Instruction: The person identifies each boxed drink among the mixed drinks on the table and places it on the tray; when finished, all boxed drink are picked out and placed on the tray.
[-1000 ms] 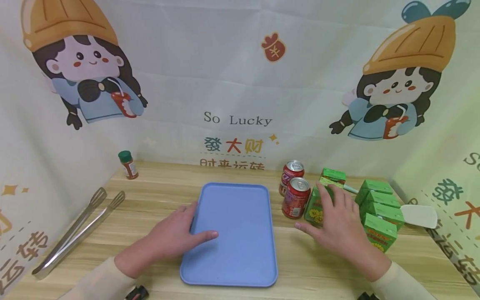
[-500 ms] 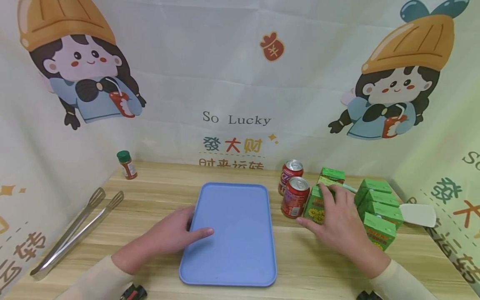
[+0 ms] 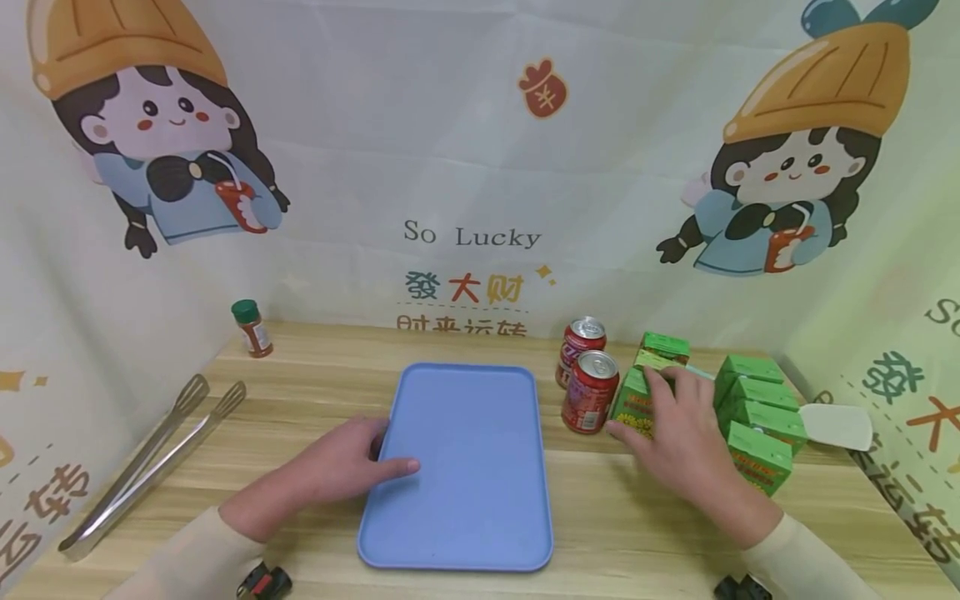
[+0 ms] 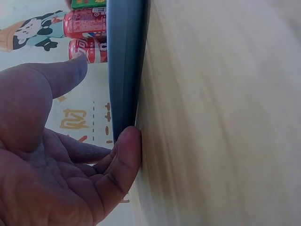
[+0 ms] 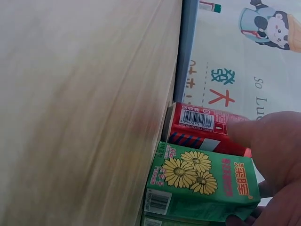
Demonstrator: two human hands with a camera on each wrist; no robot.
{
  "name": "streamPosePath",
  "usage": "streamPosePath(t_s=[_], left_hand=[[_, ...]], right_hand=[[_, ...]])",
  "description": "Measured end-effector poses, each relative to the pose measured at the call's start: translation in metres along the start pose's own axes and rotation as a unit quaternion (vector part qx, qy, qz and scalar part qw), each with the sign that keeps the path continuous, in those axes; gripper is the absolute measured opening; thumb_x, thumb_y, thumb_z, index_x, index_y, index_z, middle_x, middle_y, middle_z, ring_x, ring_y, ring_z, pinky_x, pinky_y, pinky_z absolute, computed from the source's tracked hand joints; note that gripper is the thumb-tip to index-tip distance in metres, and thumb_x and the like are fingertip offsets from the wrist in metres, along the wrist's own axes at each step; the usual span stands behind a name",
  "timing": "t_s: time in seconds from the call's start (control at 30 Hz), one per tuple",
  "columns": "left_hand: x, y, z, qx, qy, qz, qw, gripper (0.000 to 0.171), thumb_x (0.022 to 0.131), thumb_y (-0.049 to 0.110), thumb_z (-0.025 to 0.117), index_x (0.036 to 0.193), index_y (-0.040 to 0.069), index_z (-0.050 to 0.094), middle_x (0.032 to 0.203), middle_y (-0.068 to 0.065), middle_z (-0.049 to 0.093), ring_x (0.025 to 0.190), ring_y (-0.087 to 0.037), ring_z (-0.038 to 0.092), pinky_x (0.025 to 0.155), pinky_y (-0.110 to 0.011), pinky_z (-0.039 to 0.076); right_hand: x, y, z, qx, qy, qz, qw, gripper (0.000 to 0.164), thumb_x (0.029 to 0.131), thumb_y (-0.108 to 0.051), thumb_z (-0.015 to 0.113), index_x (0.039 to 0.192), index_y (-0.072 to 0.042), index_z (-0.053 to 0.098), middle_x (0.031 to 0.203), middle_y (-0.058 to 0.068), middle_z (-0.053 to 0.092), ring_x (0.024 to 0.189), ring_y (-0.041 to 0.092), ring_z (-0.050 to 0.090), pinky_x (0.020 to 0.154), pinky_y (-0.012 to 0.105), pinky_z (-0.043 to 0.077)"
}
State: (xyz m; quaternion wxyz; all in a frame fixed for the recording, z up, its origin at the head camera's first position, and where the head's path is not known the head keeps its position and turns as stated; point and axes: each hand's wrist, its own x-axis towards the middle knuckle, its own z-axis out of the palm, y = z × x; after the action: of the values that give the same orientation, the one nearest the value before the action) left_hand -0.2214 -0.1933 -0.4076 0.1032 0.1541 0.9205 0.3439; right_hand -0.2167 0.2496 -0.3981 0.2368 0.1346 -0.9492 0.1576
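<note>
In the head view my left hand point(image 3: 341, 462) is at the left edge of a blue tray point(image 3: 457, 475). Its thumb extends over the tray. The left wrist view has fingertips point(image 4: 127, 141) against the tray's outer side and the thumb apart. My right hand point(image 3: 686, 437) is around a green drink carton point(image 3: 633, 400) with a yellow flower print. In the right wrist view a fingertip is by the carton's point(image 5: 202, 183) lower right corner, while the thumb point(image 5: 244, 132) is in front of a red can point(image 5: 202, 127), apart from the carton.
Two red soda cans point(image 3: 591, 392) stand between tray and carton. Another green carton point(image 3: 666, 347) is behind, and several point(image 3: 759, 458) stand at the right beside a white spatula point(image 3: 836, 427). Metal tongs point(image 3: 153, 467) and a green-capped spice bottle point(image 3: 252, 327) are at the left.
My left hand has shifted slightly left along the tray's edge. The right thumb has moved a little right, nearer the carton. Tray, cans and cartons stay in place.
</note>
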Motion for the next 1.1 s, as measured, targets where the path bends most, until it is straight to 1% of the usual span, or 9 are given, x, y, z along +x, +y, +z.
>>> streamPosePath(t_s=[0.13,0.27,0.37,0.47,0.57,0.73,0.83,0.97,1.1], left_hand=[[0.0005,-0.0008,-0.0003,0.001,-0.002,0.001,1.0000,0.058,0.100,0.041,0.085,0.136,-0.001,0.069,0.101,-0.001,0.077,0.086,-0.015,0.068,0.078,-0.039,0.061],[0.0004,-0.0011,-0.0004,0.001,-0.004,0.000,1.0000,0.057,0.100,0.041,0.084,0.137,-0.001,0.070,0.099,0.000,0.076,0.085,-0.015,0.067,0.077,-0.039,0.060],[0.0004,-0.0007,-0.0004,0.002,-0.004,-0.001,1.0000,0.057,0.100,0.041,0.084,0.137,0.000,0.070,0.100,0.000,0.076,0.085,-0.015,0.067,0.077,-0.039,0.059],[0.0003,-0.0001,-0.0003,0.004,-0.003,-0.002,1.0000,0.057,0.101,0.042,0.084,0.137,0.000,0.069,0.100,0.000,0.076,0.085,-0.015,0.067,0.076,-0.039,0.059],[-0.0001,0.0003,-0.0004,0.003,-0.004,-0.003,1.0000,0.056,0.101,0.041,0.084,0.137,0.001,0.070,0.099,0.000,0.076,0.085,-0.015,0.066,0.076,-0.038,0.058],[0.0005,0.0006,-0.0002,0.000,-0.006,-0.004,1.0000,0.056,0.101,0.041,0.084,0.138,0.001,0.069,0.101,0.000,0.076,0.085,-0.015,0.066,0.076,-0.038,0.058],[0.0009,0.0005,0.0000,0.001,-0.005,-0.006,1.0000,0.057,0.101,0.041,0.084,0.138,0.001,0.069,0.100,0.000,0.075,0.085,-0.016,0.066,0.075,-0.038,0.058],[0.0007,0.0004,-0.0001,0.008,-0.001,-0.008,0.9999,0.054,0.101,0.042,0.083,0.135,0.002,0.070,0.095,0.000,0.073,0.083,-0.016,0.064,0.072,-0.038,0.056],[0.0001,0.0004,-0.0003,0.010,0.000,-0.009,0.9999,0.053,0.101,0.042,0.083,0.134,0.002,0.070,0.094,0.001,0.072,0.082,-0.016,0.064,0.072,-0.038,0.055]], right_hand=[[0.0011,0.0037,0.0006,0.012,0.017,0.003,1.000,0.080,0.095,-0.027,0.091,0.152,0.015,0.053,0.140,0.033,0.046,0.129,0.052,0.037,0.097,0.068,0.046],[0.0011,0.0049,0.0013,0.020,0.031,0.003,0.999,0.069,0.098,-0.019,0.087,0.150,0.015,0.056,0.135,0.031,0.047,0.123,0.051,0.038,0.092,0.065,0.045],[0.0007,0.0034,0.0004,0.030,0.025,0.015,0.999,0.064,0.101,-0.016,0.083,0.151,0.014,0.056,0.130,0.030,0.047,0.121,0.051,0.040,0.092,0.065,0.044],[0.0008,0.0008,-0.0017,0.049,0.006,0.037,0.998,0.060,0.105,-0.015,0.078,0.151,0.015,0.054,0.125,0.029,0.046,0.117,0.048,0.045,0.094,0.064,0.048],[0.0019,-0.0015,-0.0046,0.070,-0.023,0.066,0.995,0.061,0.108,-0.018,0.074,0.153,0.015,0.051,0.126,0.030,0.048,0.113,0.046,0.052,0.094,0.064,0.051],[0.0061,-0.0002,-0.0068,0.104,-0.075,0.121,0.984,0.066,0.112,-0.030,0.069,0.158,0.012,0.046,0.145,0.038,0.054,0.129,0.055,0.058,0.103,0.070,0.051],[0.0077,0.0021,-0.0073,0.127,-0.099,0.155,0.975,0.073,0.113,-0.041,0.066,0.161,0.009,0.042,0.151,0.039,0.055,0.132,0.054,0.060,0.100,0.068,0.053],[0.0089,0.0046,-0.0073,0.148,-0.111,0.181,0.966,0.081,0.111,-0.051,0.065,0.163,0.007,0.043,0.151,0.038,0.057,0.126,0.050,0.064,0.094,0.063,0.055],[0.0092,0.0058,-0.0060,0.164,-0.108,0.188,0.962,0.082,0.109,-0.053,0.069,0.162,0.005,0.047,0.154,0.035,0.057,0.134,0.051,0.061,0.101,0.066,0.054]])
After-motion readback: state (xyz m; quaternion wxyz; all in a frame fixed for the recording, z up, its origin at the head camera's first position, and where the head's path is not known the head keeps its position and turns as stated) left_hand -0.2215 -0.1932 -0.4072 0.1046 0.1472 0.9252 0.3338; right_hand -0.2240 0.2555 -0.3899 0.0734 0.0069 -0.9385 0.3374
